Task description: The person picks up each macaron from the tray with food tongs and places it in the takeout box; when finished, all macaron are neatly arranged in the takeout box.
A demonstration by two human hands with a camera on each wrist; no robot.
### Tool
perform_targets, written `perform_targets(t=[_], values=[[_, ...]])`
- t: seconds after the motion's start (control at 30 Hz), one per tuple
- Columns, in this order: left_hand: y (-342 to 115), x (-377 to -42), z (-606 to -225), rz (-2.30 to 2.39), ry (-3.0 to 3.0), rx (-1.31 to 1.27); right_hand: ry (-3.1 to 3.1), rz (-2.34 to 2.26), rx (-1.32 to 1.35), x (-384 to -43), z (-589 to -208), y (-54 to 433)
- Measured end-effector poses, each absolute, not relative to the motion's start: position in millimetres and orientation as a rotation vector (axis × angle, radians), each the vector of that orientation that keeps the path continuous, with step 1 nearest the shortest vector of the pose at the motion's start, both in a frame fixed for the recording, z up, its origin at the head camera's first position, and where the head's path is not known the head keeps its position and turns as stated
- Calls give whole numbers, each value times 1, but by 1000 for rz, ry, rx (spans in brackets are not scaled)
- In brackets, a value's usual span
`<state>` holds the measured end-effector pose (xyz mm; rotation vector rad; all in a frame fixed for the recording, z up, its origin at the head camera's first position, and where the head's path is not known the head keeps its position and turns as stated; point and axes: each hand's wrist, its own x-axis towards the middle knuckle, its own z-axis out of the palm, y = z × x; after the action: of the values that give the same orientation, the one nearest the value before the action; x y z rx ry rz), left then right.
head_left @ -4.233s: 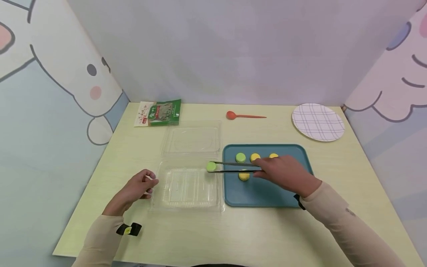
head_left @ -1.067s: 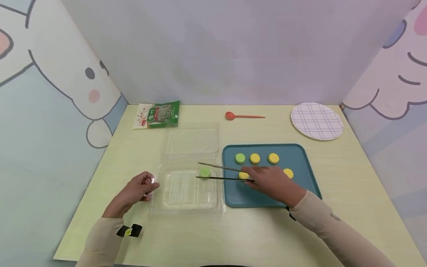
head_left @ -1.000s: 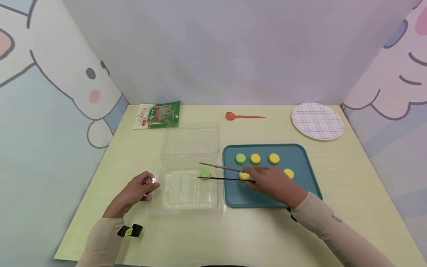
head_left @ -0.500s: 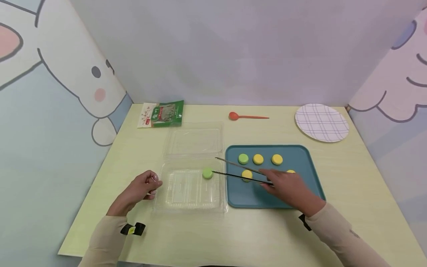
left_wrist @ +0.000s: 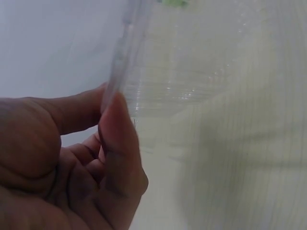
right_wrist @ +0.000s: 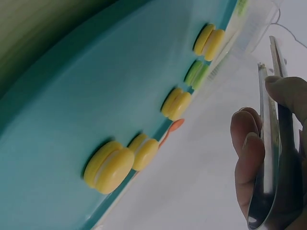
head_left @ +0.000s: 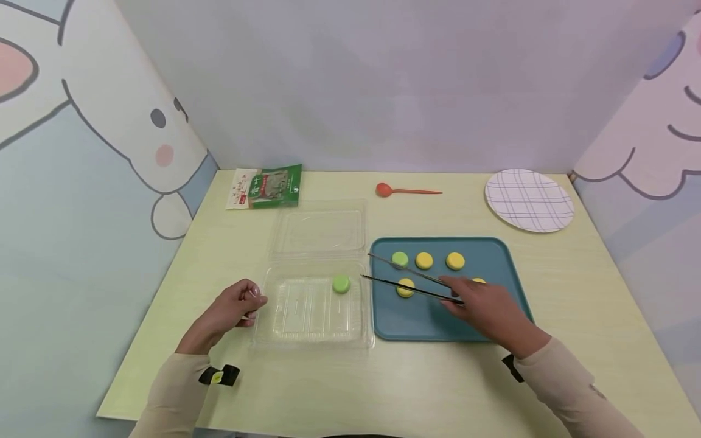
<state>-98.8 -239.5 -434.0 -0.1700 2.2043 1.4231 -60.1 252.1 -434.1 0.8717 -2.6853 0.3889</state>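
A pale desk (head_left: 438,389) carries a clear plastic container (head_left: 317,310), lid folded back, its left rim pinched by the fingers of the left hand (head_left: 227,310). Right of it is a blue tray (head_left: 421,319). Above the tray, the right hand (head_left: 495,313) has its fingers gripping metal tongs (right_wrist: 271,160), long axis crosswise, parted tips pointing left and slightly away from the person. They have moved right, off the container. A green-and-white packet (head_left: 265,187), back left, bears Chinese characters, apparently 香叶. Smallest, a green macaron (head_left: 341,284), earlier between the tips, lies loose in the container's base, toward the back right.
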Motion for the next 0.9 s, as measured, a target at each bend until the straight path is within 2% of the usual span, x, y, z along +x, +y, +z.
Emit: perform_targets(t=[0.9], values=[[-241, -99, -434, 1424, 2196, -166, -2809, 326, 623, -33, -446, 311]])
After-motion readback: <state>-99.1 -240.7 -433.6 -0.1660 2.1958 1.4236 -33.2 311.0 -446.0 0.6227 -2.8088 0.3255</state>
